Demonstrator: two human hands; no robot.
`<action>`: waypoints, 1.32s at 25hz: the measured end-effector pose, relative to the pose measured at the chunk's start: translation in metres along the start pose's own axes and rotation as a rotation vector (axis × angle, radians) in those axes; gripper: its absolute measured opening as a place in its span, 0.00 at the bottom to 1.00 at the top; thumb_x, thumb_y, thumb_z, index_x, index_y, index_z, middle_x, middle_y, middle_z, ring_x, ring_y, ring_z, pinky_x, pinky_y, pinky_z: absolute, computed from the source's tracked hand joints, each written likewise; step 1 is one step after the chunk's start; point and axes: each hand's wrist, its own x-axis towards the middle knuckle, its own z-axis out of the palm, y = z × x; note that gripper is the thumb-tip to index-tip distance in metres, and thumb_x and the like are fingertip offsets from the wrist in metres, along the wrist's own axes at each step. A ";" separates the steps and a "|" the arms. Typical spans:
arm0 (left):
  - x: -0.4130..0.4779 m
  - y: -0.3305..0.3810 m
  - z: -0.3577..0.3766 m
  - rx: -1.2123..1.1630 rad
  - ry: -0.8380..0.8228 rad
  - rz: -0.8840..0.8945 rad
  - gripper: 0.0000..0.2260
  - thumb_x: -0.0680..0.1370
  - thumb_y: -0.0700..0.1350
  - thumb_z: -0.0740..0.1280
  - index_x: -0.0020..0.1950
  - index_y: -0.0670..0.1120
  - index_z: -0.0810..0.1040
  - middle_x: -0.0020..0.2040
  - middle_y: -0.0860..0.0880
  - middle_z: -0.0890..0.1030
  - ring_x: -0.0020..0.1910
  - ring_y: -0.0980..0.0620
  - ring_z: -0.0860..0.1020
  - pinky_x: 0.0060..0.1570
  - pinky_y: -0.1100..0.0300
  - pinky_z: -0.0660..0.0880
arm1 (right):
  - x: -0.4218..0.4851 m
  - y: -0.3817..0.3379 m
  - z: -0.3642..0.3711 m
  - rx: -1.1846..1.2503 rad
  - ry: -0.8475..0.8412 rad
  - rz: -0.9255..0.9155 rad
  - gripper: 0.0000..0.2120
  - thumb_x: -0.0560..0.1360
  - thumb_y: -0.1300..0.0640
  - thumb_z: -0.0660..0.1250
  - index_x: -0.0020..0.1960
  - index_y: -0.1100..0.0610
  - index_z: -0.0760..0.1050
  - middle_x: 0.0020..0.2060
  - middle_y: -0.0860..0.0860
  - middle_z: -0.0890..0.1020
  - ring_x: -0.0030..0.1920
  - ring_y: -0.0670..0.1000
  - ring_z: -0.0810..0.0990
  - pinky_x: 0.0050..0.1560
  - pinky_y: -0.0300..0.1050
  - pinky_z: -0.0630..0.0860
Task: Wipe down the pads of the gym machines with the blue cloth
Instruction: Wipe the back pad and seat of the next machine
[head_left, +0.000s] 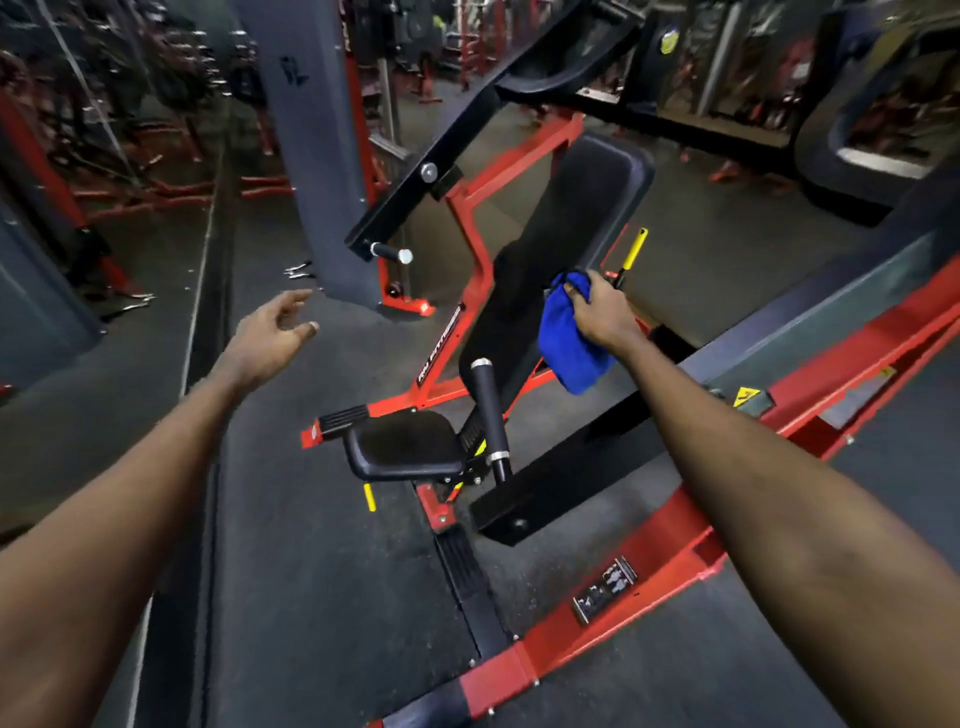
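A red-framed gym machine stands in front of me with a long black back pad (561, 234) tilted upward and a small black seat pad (405, 451) below it. My right hand (602, 309) grips a blue cloth (569, 343) against the right edge of the back pad, and most of the cloth hangs down below the hand. My left hand (270, 338) hovers in the air to the left of the machine, fingers loosely spread, holding nothing.
A black foam handle (491, 415) rises beside the seat. Yellow adjustment levers (635, 249) sit near the back pad. A black lever arm (447, 150) crosses above, a grey column (317, 156) stands left, and a red frame rail (649, 582) runs along the dark rubber floor (311, 571).
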 end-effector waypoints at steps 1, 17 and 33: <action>0.018 0.000 0.005 -0.006 -0.016 0.018 0.22 0.79 0.44 0.70 0.72 0.53 0.73 0.68 0.45 0.77 0.65 0.48 0.77 0.70 0.51 0.71 | 0.011 0.000 0.004 0.000 0.017 0.020 0.17 0.83 0.52 0.59 0.70 0.55 0.71 0.66 0.61 0.77 0.66 0.62 0.75 0.63 0.47 0.69; 0.348 -0.033 0.083 -0.090 -0.296 0.268 0.22 0.80 0.39 0.69 0.73 0.49 0.72 0.64 0.49 0.77 0.52 0.52 0.79 0.45 0.77 0.73 | 0.192 -0.007 0.075 -0.053 0.311 0.286 0.17 0.83 0.51 0.59 0.70 0.57 0.70 0.65 0.62 0.77 0.66 0.63 0.74 0.61 0.48 0.69; 0.581 0.048 0.252 -0.123 -0.670 0.597 0.23 0.79 0.37 0.68 0.74 0.46 0.72 0.64 0.44 0.78 0.64 0.46 0.78 0.65 0.56 0.71 | 0.347 -0.009 0.056 -0.402 0.827 0.524 0.13 0.82 0.55 0.58 0.63 0.59 0.69 0.61 0.60 0.77 0.59 0.65 0.77 0.56 0.59 0.73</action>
